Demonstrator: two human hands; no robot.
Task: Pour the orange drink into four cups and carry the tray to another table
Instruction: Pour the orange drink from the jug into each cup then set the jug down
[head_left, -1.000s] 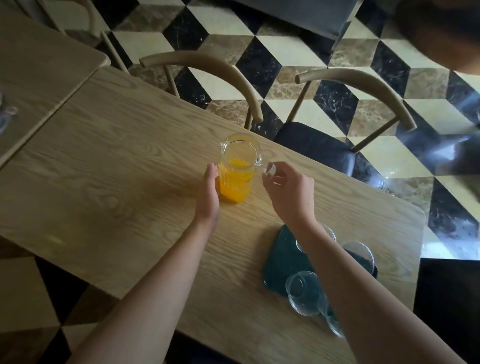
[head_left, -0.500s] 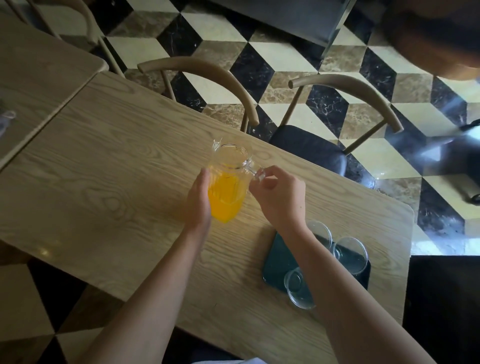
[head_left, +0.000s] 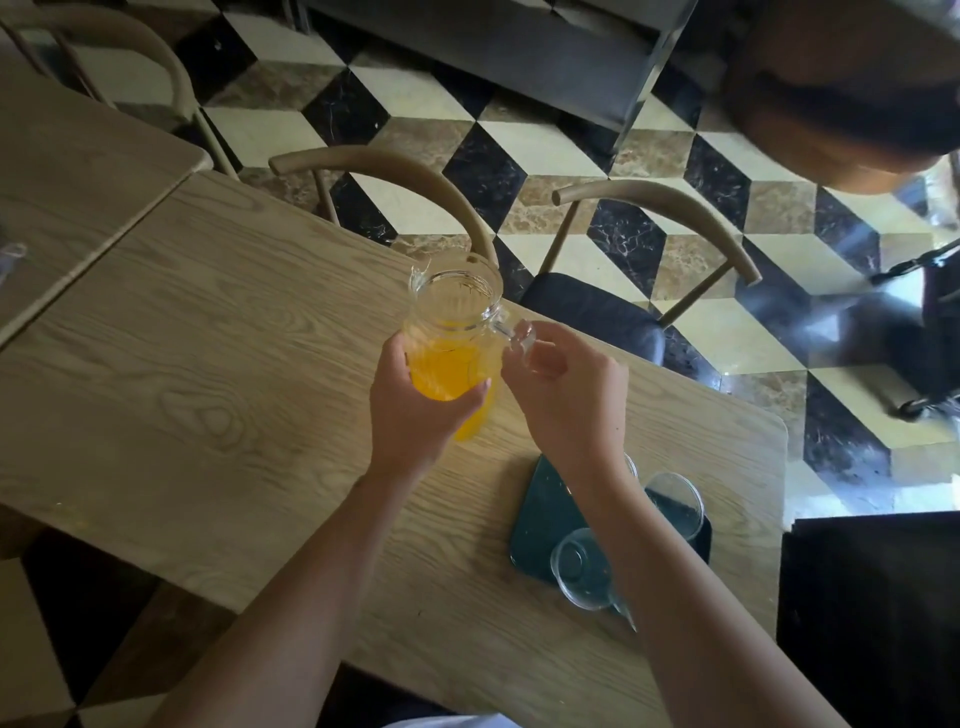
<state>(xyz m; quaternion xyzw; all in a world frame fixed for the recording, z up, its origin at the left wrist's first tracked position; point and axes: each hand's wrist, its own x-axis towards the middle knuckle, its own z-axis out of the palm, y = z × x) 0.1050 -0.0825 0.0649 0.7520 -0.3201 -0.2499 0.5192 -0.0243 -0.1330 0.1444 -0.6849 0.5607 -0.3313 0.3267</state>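
Note:
A glass pitcher (head_left: 451, 332), about half full of orange drink, hangs lifted above the wooden table (head_left: 208, 364). My left hand (head_left: 415, 410) cups its lower body from below, fingers curled around the glass. My right hand (head_left: 563, 389) grips the clear handle on the pitcher's right side. Near the table's right end lies a dark green tray (head_left: 540, 514) with clear empty cups on it: one (head_left: 582, 569) at the tray's near edge and one (head_left: 674, 504) at its right. My right forearm hides part of the tray and other cups.
Two wooden chairs (head_left: 395, 176) (head_left: 654, 218) stand at the table's far side on a checkered floor. A second wooden table (head_left: 78, 171) adjoins at the left. A dark cabinet (head_left: 519, 57) stands at the back and a black surface (head_left: 872, 613) at lower right.
The pitcher has been lifted off the table and tilted. My left hand moved from its side to under its body, and my right hand keeps the handle.

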